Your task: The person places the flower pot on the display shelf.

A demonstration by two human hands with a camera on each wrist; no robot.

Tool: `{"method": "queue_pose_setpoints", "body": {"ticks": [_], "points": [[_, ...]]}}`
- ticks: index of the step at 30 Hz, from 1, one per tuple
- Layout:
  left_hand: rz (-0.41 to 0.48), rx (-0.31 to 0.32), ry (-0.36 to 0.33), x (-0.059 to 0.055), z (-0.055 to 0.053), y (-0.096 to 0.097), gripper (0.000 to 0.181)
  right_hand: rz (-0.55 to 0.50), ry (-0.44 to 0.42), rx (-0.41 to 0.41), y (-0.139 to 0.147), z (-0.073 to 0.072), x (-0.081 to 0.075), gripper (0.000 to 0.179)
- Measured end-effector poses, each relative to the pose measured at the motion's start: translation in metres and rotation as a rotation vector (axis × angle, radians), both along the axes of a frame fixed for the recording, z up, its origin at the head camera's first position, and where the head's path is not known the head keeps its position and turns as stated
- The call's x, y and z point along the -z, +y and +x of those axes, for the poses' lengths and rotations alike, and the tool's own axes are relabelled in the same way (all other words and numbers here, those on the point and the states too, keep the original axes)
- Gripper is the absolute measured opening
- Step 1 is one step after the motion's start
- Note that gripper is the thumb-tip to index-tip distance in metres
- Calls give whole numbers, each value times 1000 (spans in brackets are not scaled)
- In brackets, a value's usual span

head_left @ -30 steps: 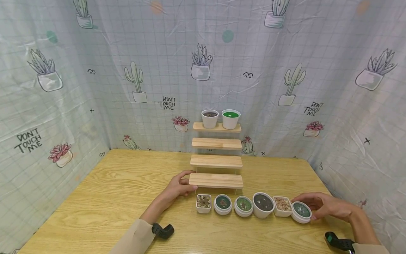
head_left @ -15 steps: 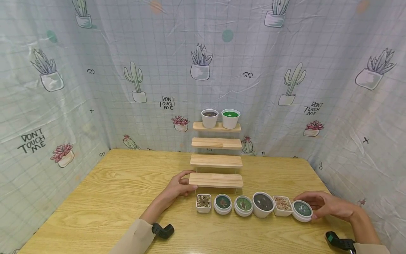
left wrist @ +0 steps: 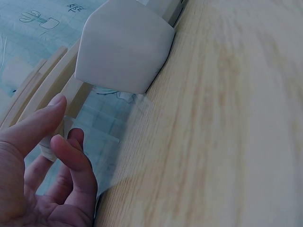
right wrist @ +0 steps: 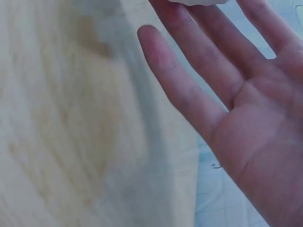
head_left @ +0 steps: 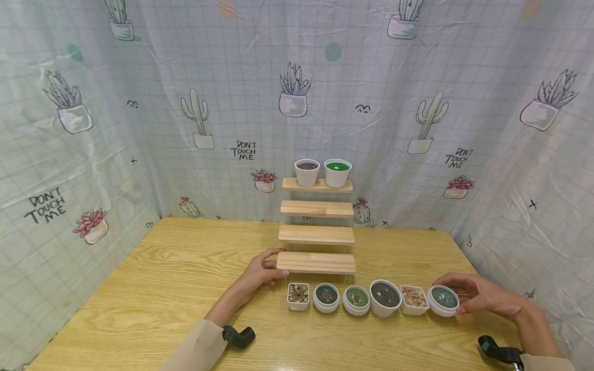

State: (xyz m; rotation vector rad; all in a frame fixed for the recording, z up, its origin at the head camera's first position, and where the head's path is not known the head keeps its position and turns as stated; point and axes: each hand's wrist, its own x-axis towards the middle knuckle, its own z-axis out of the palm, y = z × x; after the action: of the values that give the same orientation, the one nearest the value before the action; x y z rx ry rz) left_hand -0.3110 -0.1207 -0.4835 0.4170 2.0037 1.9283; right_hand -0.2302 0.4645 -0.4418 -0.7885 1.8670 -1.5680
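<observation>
On the left, my left hand (head_left: 257,270) holds the left end of the bottom shelf of a tiered wooden display stand (head_left: 315,263). In the left wrist view, the thumb lies along the shelf's edge and the fingers (left wrist: 78,163) curl at its clear support. My right hand (head_left: 482,296) grips a round white pot (head_left: 444,304) with a dark green top, thumb on the near side and fingers behind. It tilts slightly at the right end of a row of pots. The right wrist view shows only a sliver of white pot (right wrist: 203,2) above the fingers.
In front of the stand stand a square pebble pot (head_left: 298,297), two round green-topped pots (head_left: 327,306), a tall dark-filled pot (head_left: 384,306) and a square pot of tan chips (head_left: 413,309). Two white cups (head_left: 307,178) occupy the top shelf. A patterned curtain (head_left: 325,129) surrounds the table.
My right hand and the round pot have shifted slightly up and to the right in the head view. The left hand and the stand have not moved.
</observation>
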Motion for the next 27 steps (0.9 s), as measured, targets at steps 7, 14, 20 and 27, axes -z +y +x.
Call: {"method": "queue_pose_setpoints", "body": {"ticks": [7,14,20,27], "points": [[-5,-7,6,1,0,0,72,12,156,93,-10,4,-14,50],[-13,-11,10,1,0,1,72,88,293,211,-28,11,-36,51],[-3,-15,11,1,1,1,71,67,377,269,-48,12,-46,52],[-4,-20,17,1,3,1,71,78,409,338,-68,12,-52,53]]}}
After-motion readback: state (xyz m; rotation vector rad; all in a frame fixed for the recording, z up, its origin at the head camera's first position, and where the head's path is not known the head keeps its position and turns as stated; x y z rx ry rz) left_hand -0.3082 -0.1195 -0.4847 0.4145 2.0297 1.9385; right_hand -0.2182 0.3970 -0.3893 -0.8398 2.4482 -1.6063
